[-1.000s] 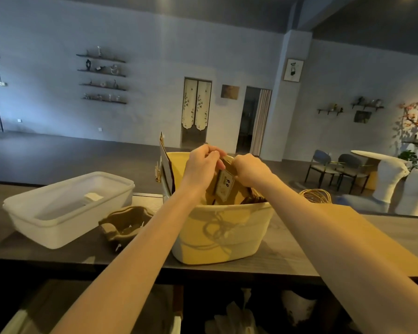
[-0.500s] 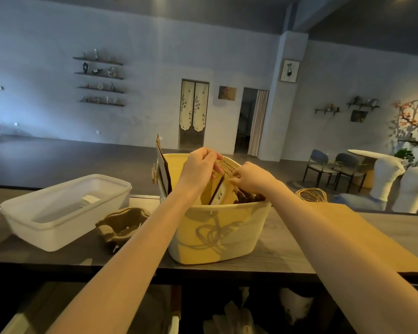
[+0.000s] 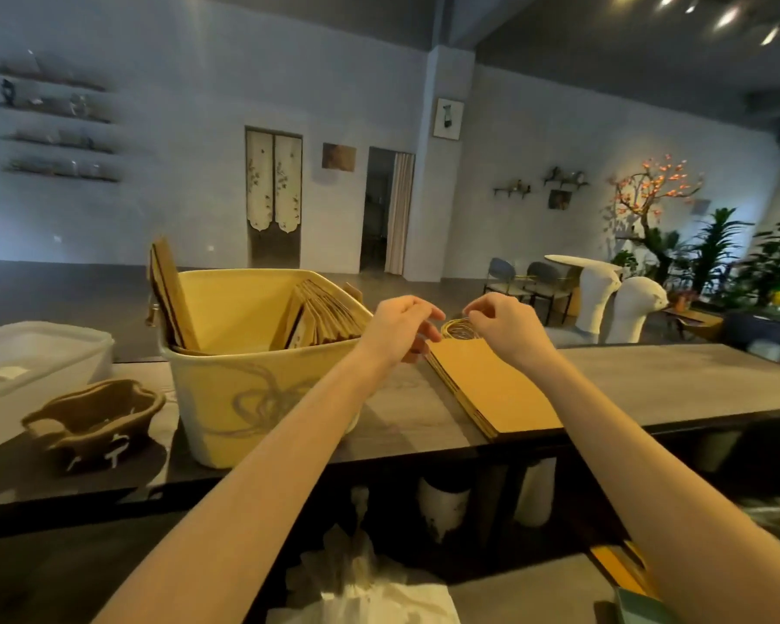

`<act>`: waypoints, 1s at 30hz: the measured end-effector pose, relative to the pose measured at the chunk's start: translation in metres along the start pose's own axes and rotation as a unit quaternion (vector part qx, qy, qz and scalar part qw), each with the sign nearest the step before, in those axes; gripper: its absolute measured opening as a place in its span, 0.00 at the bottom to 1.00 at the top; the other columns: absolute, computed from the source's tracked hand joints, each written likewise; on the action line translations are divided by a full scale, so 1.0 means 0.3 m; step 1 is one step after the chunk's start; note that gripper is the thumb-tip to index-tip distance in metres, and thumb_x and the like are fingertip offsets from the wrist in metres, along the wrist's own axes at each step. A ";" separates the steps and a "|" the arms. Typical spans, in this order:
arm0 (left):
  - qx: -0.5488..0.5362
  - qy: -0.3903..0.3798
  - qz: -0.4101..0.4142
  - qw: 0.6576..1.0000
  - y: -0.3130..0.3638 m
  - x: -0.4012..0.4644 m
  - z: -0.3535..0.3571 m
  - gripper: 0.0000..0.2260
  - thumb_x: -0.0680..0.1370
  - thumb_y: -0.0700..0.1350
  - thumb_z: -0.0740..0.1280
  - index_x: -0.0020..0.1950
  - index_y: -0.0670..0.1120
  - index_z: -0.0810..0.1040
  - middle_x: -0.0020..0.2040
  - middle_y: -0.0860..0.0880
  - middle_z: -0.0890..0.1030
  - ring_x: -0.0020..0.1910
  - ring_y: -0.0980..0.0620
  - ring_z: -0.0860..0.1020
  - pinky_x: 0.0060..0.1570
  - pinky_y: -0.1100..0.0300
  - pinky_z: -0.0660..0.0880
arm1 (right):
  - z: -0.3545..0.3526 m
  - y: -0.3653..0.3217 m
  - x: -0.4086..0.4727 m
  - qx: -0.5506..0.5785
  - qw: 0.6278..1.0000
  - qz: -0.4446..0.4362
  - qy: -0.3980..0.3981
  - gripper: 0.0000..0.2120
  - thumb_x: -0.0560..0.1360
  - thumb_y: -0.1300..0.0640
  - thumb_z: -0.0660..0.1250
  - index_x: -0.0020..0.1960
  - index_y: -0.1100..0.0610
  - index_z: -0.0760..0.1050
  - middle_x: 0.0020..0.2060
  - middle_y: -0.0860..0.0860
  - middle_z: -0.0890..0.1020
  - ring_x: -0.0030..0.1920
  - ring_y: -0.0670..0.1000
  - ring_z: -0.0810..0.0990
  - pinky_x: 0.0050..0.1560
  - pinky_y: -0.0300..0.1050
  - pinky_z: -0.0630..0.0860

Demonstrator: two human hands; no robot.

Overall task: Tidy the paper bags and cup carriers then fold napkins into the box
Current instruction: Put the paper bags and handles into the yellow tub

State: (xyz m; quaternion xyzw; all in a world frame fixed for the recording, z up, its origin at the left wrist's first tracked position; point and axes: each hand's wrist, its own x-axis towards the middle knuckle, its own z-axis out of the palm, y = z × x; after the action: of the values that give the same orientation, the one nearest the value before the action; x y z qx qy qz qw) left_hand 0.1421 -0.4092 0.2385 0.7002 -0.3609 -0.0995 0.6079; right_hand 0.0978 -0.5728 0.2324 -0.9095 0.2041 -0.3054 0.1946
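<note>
Beyond my counter (image 3: 649, 385) a grey-blue wall (image 3: 176, 128) carries dark shelves (image 3: 55, 128) at left. Pale curtain panels (image 3: 273, 180) hang beside an open doorway (image 3: 379, 209). A pillar (image 3: 442, 173) bears a framed picture (image 3: 449, 118). At right stand chairs (image 3: 521, 281), leafy plants (image 3: 717, 249) and a lit blossom tree (image 3: 654, 186). Ceiling lights (image 3: 730, 15) glare overhead.

A grey desk (image 3: 676, 380) spans the foreground. Beyond it stand two dark chairs (image 3: 521, 281), two white sculpted figures (image 3: 622, 308), a lit tree with orange blossoms (image 3: 649, 191), green plants (image 3: 721, 249) and wall shelves (image 3: 59, 128).
</note>
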 end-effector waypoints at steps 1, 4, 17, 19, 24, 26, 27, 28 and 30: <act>-0.007 -0.013 -0.021 1.000 -0.008 0.008 0.038 0.11 0.82 0.44 0.53 0.45 0.46 0.74 0.37 0.50 0.76 0.34 0.55 0.73 0.35 0.64 0.70 | -0.018 0.042 -0.007 -0.007 1.000 0.019 0.002 0.11 0.79 0.54 0.59 0.57 0.54 0.76 0.54 0.51 0.80 0.52 0.51 0.76 0.49 0.44 0.72; -0.024 -0.038 -0.074 0.996 -0.043 0.030 0.143 0.10 0.82 0.43 0.54 0.50 0.44 0.74 0.38 0.49 0.75 0.35 0.55 0.73 0.35 0.64 0.70 | -0.052 0.168 -0.030 -0.027 0.997 0.066 -0.003 0.12 0.79 0.55 0.59 0.60 0.56 0.75 0.55 0.53 0.79 0.50 0.50 0.74 0.46 0.43 0.69; -0.015 -0.018 -0.204 0.979 -0.238 0.162 0.418 0.07 0.82 0.43 0.55 0.45 0.48 0.68 0.40 0.51 0.68 0.40 0.55 0.67 0.39 0.59 0.64 | -0.026 0.604 -0.037 -0.095 0.938 0.310 -0.120 0.28 0.79 0.47 0.59 0.71 0.63 0.59 0.67 0.60 0.68 0.65 0.61 0.69 0.63 0.53 0.69; -0.022 -0.015 -0.220 0.975 -0.251 0.169 0.437 0.06 0.82 0.43 0.54 0.47 0.47 0.69 0.42 0.52 0.69 0.44 0.54 0.67 0.43 0.59 0.64 | -0.015 0.631 -0.040 -0.096 0.933 0.319 -0.134 0.28 0.79 0.46 0.58 0.71 0.62 0.59 0.67 0.60 0.68 0.65 0.61 0.69 0.65 0.55 0.68; -0.055 -0.008 -0.229 0.972 -0.258 0.189 0.476 0.16 0.82 0.43 0.55 0.68 0.40 0.67 0.63 0.45 0.71 0.54 0.50 0.67 0.52 0.60 0.63 | -0.006 0.651 -0.027 -0.074 0.934 0.325 -0.128 0.28 0.78 0.45 0.58 0.70 0.61 0.59 0.66 0.59 0.70 0.64 0.60 0.70 0.65 0.56 0.68; -0.080 -0.002 -0.241 0.967 -0.256 0.197 0.479 0.17 0.82 0.42 0.56 0.70 0.40 0.66 0.66 0.44 0.70 0.60 0.47 0.68 0.54 0.58 0.63 | -0.008 0.651 -0.020 -0.050 0.935 0.331 -0.119 0.27 0.78 0.45 0.59 0.70 0.62 0.59 0.64 0.60 0.71 0.63 0.60 0.71 0.64 0.57 0.69; -0.091 0.002 -0.246 0.965 -0.259 0.201 0.479 0.17 0.82 0.42 0.56 0.70 0.41 0.65 0.67 0.45 0.70 0.63 0.47 0.68 0.55 0.58 0.63 | -0.012 0.649 -0.021 -0.037 0.934 0.336 -0.114 0.28 0.78 0.46 0.59 0.69 0.63 0.59 0.64 0.60 0.72 0.62 0.60 0.72 0.63 0.57 0.70; -0.099 0.008 -0.249 0.964 -0.263 0.202 0.477 0.17 0.81 0.41 0.57 0.70 0.41 0.65 0.66 0.45 0.71 0.63 0.47 0.68 0.54 0.58 0.63 | -0.016 0.651 -0.021 -0.025 0.933 0.343 -0.106 0.28 0.78 0.45 0.60 0.69 0.63 0.59 0.63 0.60 0.72 0.62 0.60 0.72 0.63 0.56 0.70; -0.102 0.033 -0.251 0.962 -0.275 0.207 0.470 0.16 0.80 0.39 0.59 0.67 0.40 0.66 0.62 0.44 0.71 0.58 0.47 0.70 0.52 0.57 0.66 | -0.027 0.653 -0.025 -0.015 0.931 0.355 -0.087 0.29 0.77 0.45 0.61 0.68 0.64 0.61 0.61 0.61 0.72 0.61 0.60 0.73 0.62 0.55 0.72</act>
State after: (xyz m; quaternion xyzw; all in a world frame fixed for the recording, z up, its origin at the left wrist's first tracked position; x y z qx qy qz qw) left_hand 0.1372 -0.5579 0.1469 0.7053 -0.1407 -0.2623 0.6434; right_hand 0.0376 -0.7356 0.1411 -0.8034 0.5004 -0.1328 0.2939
